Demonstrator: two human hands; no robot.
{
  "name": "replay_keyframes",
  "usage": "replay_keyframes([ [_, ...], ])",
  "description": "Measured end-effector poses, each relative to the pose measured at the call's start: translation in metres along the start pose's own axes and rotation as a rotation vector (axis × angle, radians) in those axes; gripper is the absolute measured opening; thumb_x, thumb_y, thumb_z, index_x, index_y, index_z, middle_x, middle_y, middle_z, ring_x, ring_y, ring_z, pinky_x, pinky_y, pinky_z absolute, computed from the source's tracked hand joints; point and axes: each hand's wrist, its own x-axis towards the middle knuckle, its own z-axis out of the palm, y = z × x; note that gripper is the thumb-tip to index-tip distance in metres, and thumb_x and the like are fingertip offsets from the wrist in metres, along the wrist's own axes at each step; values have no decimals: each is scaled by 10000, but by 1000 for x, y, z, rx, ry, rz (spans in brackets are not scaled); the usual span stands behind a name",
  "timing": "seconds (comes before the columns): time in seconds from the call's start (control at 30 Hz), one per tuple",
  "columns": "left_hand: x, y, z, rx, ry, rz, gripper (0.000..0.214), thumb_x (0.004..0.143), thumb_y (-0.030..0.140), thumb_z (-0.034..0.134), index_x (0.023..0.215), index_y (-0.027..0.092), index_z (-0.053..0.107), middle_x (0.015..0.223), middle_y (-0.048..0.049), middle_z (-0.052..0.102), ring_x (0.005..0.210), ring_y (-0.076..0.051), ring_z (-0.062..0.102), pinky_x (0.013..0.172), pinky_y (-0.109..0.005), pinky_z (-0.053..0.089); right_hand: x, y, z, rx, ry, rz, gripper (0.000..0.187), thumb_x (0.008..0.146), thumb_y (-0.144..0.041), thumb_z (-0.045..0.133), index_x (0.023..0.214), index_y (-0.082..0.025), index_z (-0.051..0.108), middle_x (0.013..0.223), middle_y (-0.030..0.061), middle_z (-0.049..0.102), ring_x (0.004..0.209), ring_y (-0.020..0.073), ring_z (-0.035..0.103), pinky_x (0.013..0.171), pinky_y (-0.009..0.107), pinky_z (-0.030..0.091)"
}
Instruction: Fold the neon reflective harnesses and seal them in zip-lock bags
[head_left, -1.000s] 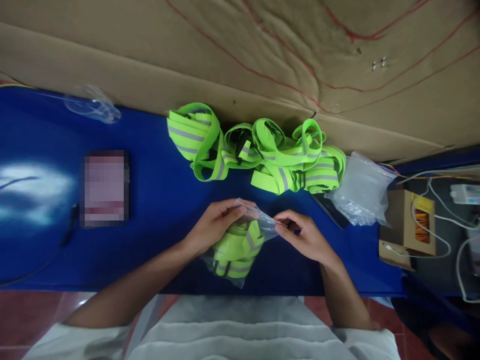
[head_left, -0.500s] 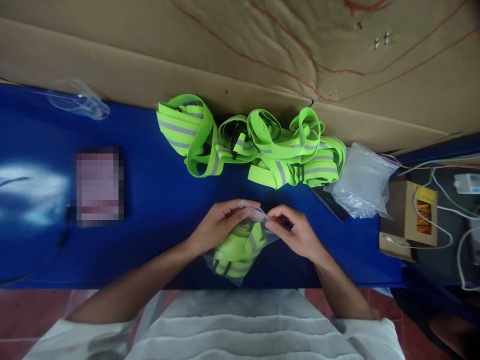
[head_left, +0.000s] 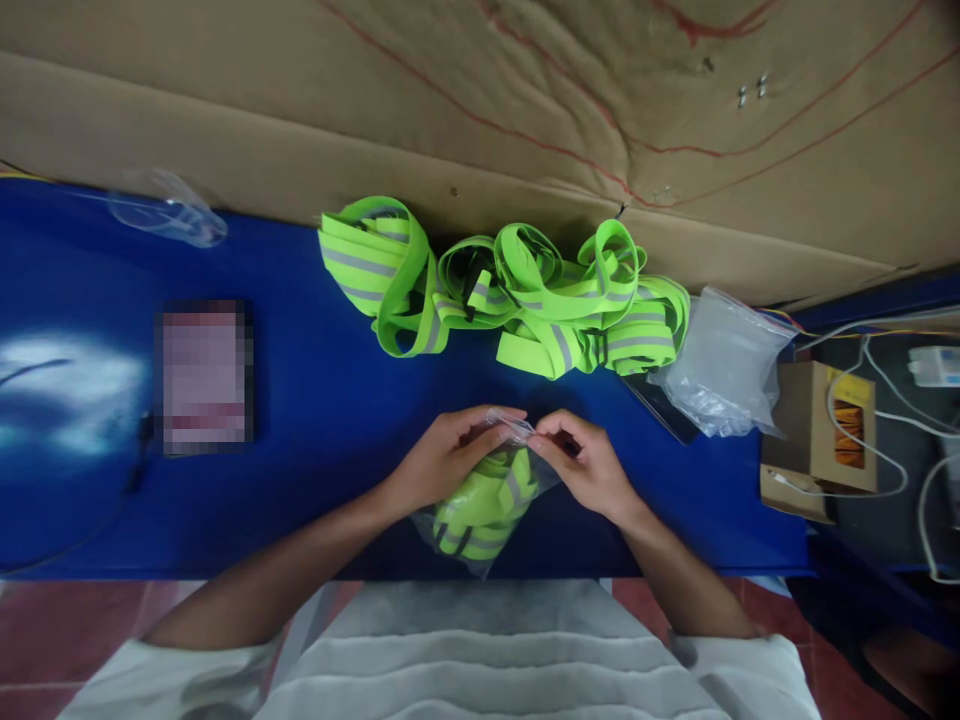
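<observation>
A clear plastic bag hangs near the table's front edge, with a folded neon-yellow reflective strap inside it. My left hand is closed on the upper left of the bag's mouth, thumb toward me. At the mouth's right corner, my right hand pinches the plastic between thumb and fingers. Beyond both hands lies a row of loose neon reflective straps with grey stripes, piled against the brown covered board.
On the right are a stack of clear bags over a dark flat object, an open cardboard box and white cables. A blurred-out rectangular item lies left on the blue table; crumpled clear plastic sits behind it.
Both hands have drawn slightly closer together along the bag's mouth, and the bag sits a little further right. The loose straps stay in place; the view has shifted slightly.
</observation>
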Motion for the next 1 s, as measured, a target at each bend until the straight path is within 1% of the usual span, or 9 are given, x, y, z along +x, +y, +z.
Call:
replay_keyframes([
  [0.07, 1, 0, 0, -8, 4, 11, 405, 1005, 466, 590, 1252, 181, 736, 1103, -59, 801, 1010, -210, 748, 885, -276, 567, -1, 1, 1, -4, 2, -9, 232, 981, -425, 651, 879, -218, 636, 805, -1, 666, 713, 137, 591, 650, 256, 458],
  [0.17, 2, -2, 1, -2, 35, 50, 386, 1025, 469, 560, 1154, 168, 765, 1096, -59, 793, 1028, -208, 731, 921, -269, 544, -1, 2, 1, -12, 11, -15, 223, 981, -414, 655, 875, -219, 636, 809, 0, 665, 713, 136, 593, 661, 256, 463],
  [0.3, 0, -5, 2, 40, 54, 92, 386, 1048, 465, 532, 1061, 156, 762, 1029, -60, 771, 964, -191, 705, 862, -253, 522, -2, 3, 4, 3, -1, -27, 196, 955, -417, 700, 951, -225, 665, 843, -2, 683, 716, 131, 604, 669, 251, 470],
  [0.4, -2, -7, 5, 97, 56, 172, 342, 1050, 431, 550, 1014, 157, 752, 999, -57, 748, 928, -173, 690, 836, -245, 510, -3, -2, 7, -1, 11, -49, 195, 952, -409, 706, 911, -222, 667, 804, -7, 673, 671, 125, 582, 630, 249, 454],
  [0.47, -3, -7, 6, 99, 50, 225, 309, 1052, 401, 556, 1006, 162, 747, 1011, -55, 744, 939, -165, 692, 847, -240, 509, -4, -5, 8, -26, 29, -85, 195, 969, -378, 685, 862, -219, 651, 783, -7, 658, 669, 125, 571, 631, 250, 449],
  [0.57, -3, -7, 8, 100, 29, 264, 298, 1070, 373, 526, 1038, 167, 740, 1032, -53, 744, 967, -159, 697, 877, -240, 511, -5, -7, 8, -74, 34, -146, 168, 993, -325, 648, 866, -215, 637, 789, -4, 638, 703, 128, 569, 670, 253, 452],
  [0.7, -3, -10, 8, 149, 57, 328, 304, 1092, 333, 476, 1079, 165, 729, 1056, -58, 740, 996, -149, 693, 903, -235, 505, -6, -3, 9, -75, 36, -142, 148, 995, -317, 649, 892, -212, 634, 790, -13, 630, 691, 117, 562, 656, 237, 439],
  [0.87, -8, -14, 7, 265, 101, 430, 275, 1096, 261, 449, 994, 164, 685, 950, -35, 709, 879, -119, 666, 827, -217, 491, -7, -1, 11, -106, 1, -181, 136, 1003, -336, 653, 957, -208, 652, 812, -18, 634, 716, 108, 568, 668, 221, 424],
  [1.0, -12, -13, 8, 291, 137, 468, 266, 1091, 249, 460, 969, 174, 684, 927, -21, 706, 854, -105, 667, 802, -200, 486, -7, 0, 13, -57, -15, -248, 176, 1029, -334, 612, 922, -197, 640, 748, -30, 580, 658, 97, 530, 627, 220, 397],
])
